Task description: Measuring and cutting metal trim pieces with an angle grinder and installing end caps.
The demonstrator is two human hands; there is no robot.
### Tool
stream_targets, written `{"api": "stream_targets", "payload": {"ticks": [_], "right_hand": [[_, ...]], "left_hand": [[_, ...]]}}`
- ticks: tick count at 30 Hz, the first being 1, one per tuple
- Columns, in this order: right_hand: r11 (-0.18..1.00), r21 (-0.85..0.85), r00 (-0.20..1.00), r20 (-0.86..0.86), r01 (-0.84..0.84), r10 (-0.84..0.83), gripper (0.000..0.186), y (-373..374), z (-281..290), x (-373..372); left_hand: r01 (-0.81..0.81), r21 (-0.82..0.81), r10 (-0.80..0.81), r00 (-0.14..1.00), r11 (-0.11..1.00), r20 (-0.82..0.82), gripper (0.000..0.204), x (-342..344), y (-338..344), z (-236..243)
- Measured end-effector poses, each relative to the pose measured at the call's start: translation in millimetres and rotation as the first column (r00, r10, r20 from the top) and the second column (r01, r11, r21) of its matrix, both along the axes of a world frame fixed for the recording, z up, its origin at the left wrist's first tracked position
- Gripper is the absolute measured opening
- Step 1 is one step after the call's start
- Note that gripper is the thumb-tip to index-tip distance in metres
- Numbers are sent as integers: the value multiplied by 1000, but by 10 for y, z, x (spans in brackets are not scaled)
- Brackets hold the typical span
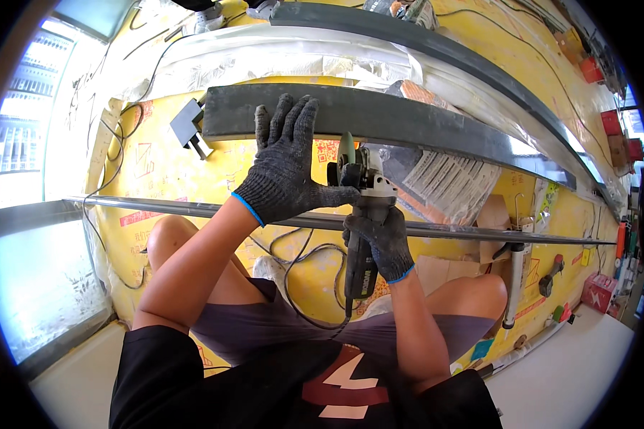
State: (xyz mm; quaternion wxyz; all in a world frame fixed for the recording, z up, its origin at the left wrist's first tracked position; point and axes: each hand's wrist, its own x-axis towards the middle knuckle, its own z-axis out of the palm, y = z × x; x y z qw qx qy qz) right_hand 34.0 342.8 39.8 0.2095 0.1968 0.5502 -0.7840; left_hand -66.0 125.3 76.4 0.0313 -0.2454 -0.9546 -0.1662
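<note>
Right hand (383,242) wrapped round angle grinder (372,208) — likely hefty, rigid, best held by body (359,268), clear of disc (347,147) — left hand (288,163) splayed over dark beam (376,118).

The grinder (372,207) obstructs the gap between nearer beam (365,114) and rail (451,230).

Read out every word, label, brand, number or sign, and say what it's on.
Angle grinder: pale lettering on the dark body, not quoted here.
Yellow floor covering: red characters and a red square code, not quoted.
Plastic-wrapped package: rows of small print, too small to read.
Red box: any print unreadable.
</note>
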Motion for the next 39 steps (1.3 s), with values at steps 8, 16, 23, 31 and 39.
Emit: {"api": "stream_targets", "payload": {"ticks": [8,16,23,31,39], "right_hand": [[1000,2,1000,-5,0,0,35,6,-8,0],[1000,4,1000,-29,5,-5,28,-2,-34,16],[1000,6,1000,-16,7,-7,31,-3,-10,10],[1000,23,1000,0,-6,6,33,-14,2,0],[1000,4,1000,3,6,-6,33,-8,1,10]], "left_hand": [[0,5,0,1000,1000,-4,139,2,-4,-21],[7,15,-6,1000,1000,-23,139,-2,-11,-31],[3,31,-3,1000,1000,-4,139,-7,3,-22],[0,22,0,1000,1000,-3,139,-12,-8,6],[5,25,-5,1000,1000,-10,140,-16,-4,-22]]}}
